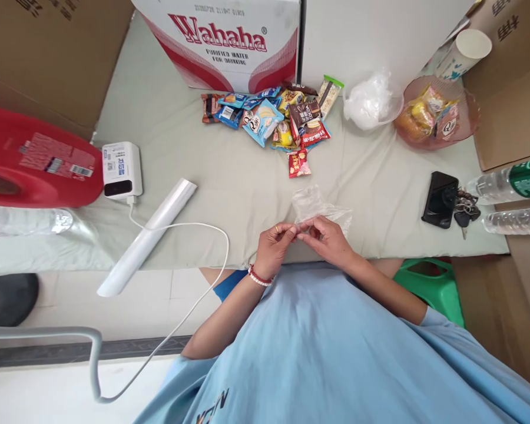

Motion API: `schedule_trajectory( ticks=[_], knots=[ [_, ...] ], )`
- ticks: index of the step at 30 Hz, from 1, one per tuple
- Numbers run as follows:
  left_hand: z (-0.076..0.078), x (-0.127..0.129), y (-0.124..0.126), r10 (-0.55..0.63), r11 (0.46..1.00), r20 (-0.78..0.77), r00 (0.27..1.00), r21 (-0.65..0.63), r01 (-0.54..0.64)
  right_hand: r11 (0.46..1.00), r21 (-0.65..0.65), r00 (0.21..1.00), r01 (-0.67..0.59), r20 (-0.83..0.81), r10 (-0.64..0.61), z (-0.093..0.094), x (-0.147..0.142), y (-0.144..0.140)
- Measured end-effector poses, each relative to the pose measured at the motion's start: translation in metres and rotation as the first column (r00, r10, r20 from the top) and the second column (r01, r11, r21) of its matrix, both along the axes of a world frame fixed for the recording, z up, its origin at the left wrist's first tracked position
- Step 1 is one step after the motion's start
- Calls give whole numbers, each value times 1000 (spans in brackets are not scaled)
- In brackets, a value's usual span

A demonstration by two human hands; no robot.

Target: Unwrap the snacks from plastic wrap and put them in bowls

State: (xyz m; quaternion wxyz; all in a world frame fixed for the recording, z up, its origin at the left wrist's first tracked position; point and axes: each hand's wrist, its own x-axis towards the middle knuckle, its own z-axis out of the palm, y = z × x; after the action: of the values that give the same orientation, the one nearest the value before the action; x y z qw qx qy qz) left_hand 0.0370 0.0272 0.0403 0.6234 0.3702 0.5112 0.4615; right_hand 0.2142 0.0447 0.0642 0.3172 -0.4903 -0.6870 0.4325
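A thin clear plastic bag [308, 199] lies crumpled on the cloth at the table's front edge, partly under my right hand. My left hand [272, 246] and my right hand [327, 240] meet fingertip to fingertip at its near side. Both are closed in a pinch on the bag's edge, though the fingers mostly cover the pinched part. Just beyond the bag sits a small red snack packet [298, 164]. Behind that is a heap of wrapped snacks [265, 121] in blue, brown, yellow and red.
A Wahaha carton [229, 47] stands at the back. To the right are a bundled plastic bag [368, 100], a pink bowl [463, 126] with snacks, a paper cup [466, 53], a phone [440, 200] and keys [466, 209]. Leftward, a white cable [194, 224] crosses a white tube-like bar [150, 235].
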Motion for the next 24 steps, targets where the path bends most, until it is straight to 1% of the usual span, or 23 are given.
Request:
schedule_trajectory(
  ticks=[1,3,5,7,9,11,12,15,17,19,20,22,23,24],
  knots=[
    [0,2,-1,12,1000,-1,1000,13,-12,1000,-2,1000,18,-9,-18,1,1,1],
    [-1,6,-1,73,997,37,997,18,-73,997,-44,997,56,-54,-58,3,6,5],
    [-2,9,0,180,984,147,973,-20,-179,989,-123,985,88,-136,-104,6,13,10],
    [-2,7,4,289,957,300,909,-106,-269,973,-203,960,109,-232,-156,12,19,16],
    [-1,0,10,370,928,416,831,-196,-316,949,-292,920,117,-327,-214,20,20,19],
    [1,-12,18,429,903,451,783,-245,-353,910,-402,869,102,-410,-279,27,19,21],
    [1,-19,23,452,892,437,778,-251,-377,886,-455,841,90,-442,-312,30,18,21],
    [0,-41,37,498,867,305,812,-209,-453,830,-552,764,76,-503,-405,33,16,21],
    [-3,-55,46,508,861,169,845,-132,-491,801,-589,712,105,-518,-474,28,18,22],
    [-9,-67,54,505,862,6,863,-44,-505,760,-631,689,153,-483,-540,18,23,24],
    [-12,-72,57,501,864,-84,861,-2,-503,738,-651,698,178,-445,-561,12,26,25],
    [-20,-79,60,496,866,-249,832,77,-493,712,-664,751,228,-345,-562,0,32,26],
    [-23,-82,60,496,866,-308,812,114,-486,714,-653,785,251,-294,-545,-6,36,27],
    [-27,-84,59,496,867,-346,796,148,-476,729,-627,817,275,-247,-521,-10,39,27]
  ],
)
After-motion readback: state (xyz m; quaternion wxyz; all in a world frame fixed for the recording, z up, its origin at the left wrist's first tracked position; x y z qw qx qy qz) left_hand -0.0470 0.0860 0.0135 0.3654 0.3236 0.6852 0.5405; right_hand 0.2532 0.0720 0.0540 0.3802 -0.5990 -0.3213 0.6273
